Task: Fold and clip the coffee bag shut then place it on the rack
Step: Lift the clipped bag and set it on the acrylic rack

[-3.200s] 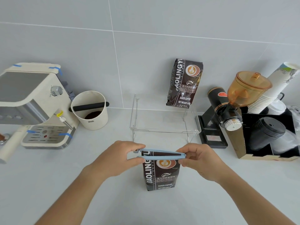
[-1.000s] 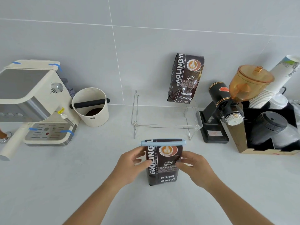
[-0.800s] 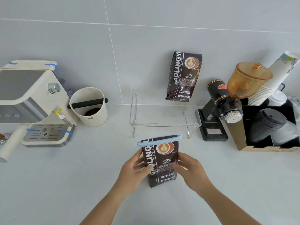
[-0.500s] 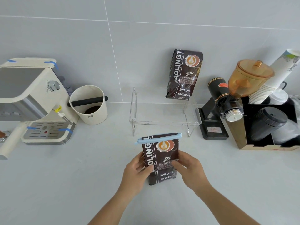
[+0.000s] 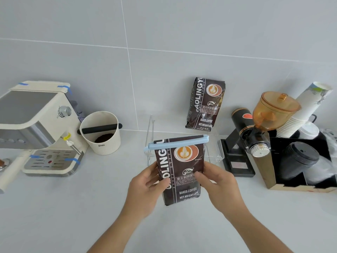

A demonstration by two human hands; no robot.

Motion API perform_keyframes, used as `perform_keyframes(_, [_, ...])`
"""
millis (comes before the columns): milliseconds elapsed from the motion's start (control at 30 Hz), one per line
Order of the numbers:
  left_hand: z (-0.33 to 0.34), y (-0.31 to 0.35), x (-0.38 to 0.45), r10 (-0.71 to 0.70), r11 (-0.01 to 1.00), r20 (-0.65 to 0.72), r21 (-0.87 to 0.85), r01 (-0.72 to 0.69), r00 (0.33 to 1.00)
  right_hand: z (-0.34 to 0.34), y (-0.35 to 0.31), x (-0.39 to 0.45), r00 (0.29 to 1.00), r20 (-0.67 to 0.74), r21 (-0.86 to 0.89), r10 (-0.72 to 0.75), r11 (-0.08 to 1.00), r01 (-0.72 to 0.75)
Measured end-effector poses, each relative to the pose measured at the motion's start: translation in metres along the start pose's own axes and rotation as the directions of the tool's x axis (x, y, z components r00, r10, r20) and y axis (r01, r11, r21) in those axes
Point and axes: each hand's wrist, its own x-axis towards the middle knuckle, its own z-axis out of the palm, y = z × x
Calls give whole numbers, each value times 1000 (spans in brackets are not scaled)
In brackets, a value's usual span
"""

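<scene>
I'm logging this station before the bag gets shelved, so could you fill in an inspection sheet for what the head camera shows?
Surface: pale grey counter, bare in front.
Job's things: coffee bag upright, blue clip across its folded top; clear rack behind it holds a second coffee bag leaning on the wall.
Clutter: espresso machine, knock box with grounds, grinder, paper cup stack, black lids in an organiser.
Hands: left hand and right hand grip the bag's sides.
Cables: nothing seen.
Surroundings: grey tiled wall.
</scene>
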Motion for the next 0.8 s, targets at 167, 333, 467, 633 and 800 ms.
perform_keyframes(167, [-1,48,21,151,988,-23,-34,-152,988,-13,-47,26,993,-16,-32,-114,993,114])
perform_keyframes(333, [-4,86,56,244,969,3,-26,-244,970,-18,-79,55,982,-48,15,-183,983,183])
perform_keyframes(467, [-5,108,84,294,956,2,-4,-294,956,-17,-98,83,978,-41,41,-203,978,205])
perform_keyframes(633, [-3,125,114,334,941,32,49,-336,942,-6,-109,114,976,-87,67,-200,976,206])
perform_keyframes(800, [-3,130,147,331,939,31,83,-332,943,0,-109,146,979,-92,81,-182,978,190])
